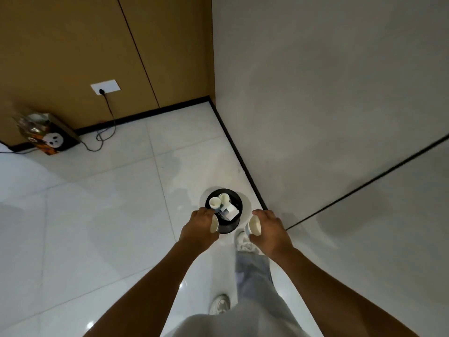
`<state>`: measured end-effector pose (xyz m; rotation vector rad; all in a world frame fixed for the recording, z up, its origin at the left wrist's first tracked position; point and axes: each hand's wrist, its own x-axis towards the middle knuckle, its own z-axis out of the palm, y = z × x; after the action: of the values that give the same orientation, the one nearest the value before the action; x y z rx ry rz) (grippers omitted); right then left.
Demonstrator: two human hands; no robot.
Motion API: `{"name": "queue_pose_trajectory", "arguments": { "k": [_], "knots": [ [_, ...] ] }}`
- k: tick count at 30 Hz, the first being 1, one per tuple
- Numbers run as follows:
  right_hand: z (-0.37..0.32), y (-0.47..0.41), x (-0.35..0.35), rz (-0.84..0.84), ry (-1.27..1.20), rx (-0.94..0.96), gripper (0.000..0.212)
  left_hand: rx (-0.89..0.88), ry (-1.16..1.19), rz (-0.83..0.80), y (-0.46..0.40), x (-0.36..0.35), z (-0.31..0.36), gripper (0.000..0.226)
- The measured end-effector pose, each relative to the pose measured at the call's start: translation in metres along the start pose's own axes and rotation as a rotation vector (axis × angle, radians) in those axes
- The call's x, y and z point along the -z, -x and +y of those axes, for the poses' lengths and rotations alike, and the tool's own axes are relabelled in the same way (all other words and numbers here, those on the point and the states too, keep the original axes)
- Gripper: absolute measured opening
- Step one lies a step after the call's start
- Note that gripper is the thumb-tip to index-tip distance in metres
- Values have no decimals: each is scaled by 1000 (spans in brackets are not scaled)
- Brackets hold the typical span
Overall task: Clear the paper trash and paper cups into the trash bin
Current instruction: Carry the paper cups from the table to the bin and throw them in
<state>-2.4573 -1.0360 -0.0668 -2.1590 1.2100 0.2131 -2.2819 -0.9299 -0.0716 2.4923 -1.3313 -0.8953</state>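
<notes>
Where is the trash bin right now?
The black trash bin stands on the white floor by the wall's dark baseboard, just past the left hand.

No text, brand, number or sign can be read anywhere. The bag (pixel 52 139) by the wall carries a white panda-like face and orange patches, but no legible lettering. The cups (pixel 254 224) show a blue band whose print is too small to make out.
</notes>
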Motion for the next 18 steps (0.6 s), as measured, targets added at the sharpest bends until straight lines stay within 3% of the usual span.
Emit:
{"name": "queue_pose_trajectory", "arguments": {
  "k": [10,18],
  "knots": [
    [-7,-182,35,-157,46,76,66,225,156,4,-150,24,1,65],
    [5,-292,-28,-228,-33,-3,63,293,180,17,-245,-22,-45,66]
  ]
}}
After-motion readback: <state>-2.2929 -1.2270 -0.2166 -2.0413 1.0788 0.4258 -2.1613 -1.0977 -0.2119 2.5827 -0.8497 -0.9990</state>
